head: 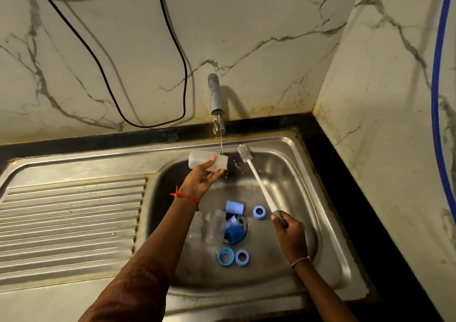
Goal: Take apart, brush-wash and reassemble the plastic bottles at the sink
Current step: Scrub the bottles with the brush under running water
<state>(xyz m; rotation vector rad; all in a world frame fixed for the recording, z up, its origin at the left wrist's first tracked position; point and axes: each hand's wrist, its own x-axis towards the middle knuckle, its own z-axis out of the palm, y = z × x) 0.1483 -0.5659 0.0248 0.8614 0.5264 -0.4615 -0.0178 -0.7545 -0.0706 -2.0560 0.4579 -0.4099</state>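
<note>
Bottle (199, 157) of translucent plastic, without its cap, held on its side above the basin of a steel sink (291, 144), its right end under the running water.

Far left: the ribbed drainboard (71, 213) of the sink, lying level with the counter. Above it, a black cable (103, 75) hangs in a loop against the veined marble wall.

Left of centre: the left hand (199, 183) grips the bottle from below, thumb with an orange-painted nail laid over the top and the fingers curled beneath. A red thread (183, 196) circles the wrist.

Centre: a metal tap (215, 95) rises from the back edge of the sink; its thin stream (220, 144) strikes the bottle's right end and droplets scatter just beside it. On the basin floor below lie several clear bottles (214, 225) on their sides, touching one another. Beside them, around the drain, are the blue parts: a cylindrical cap (234, 207), a larger cap (233, 233) over the drain opening, a ring (259, 212) to its right, and two more rings (225, 256) (242, 258) side by side nearer the viewer.

Right of centre: a bottle brush (259, 181) with a white shaft slants up and to the left, its grey bristle head near the stream and apart from the bottle. The right hand (290, 233) is closed round the grey handle; a thin bracelet (301, 260) sits on the wrist.

Far right: black counter (345, 186) edging the sink, and a blue hose (438, 99) running down the side wall.
</note>
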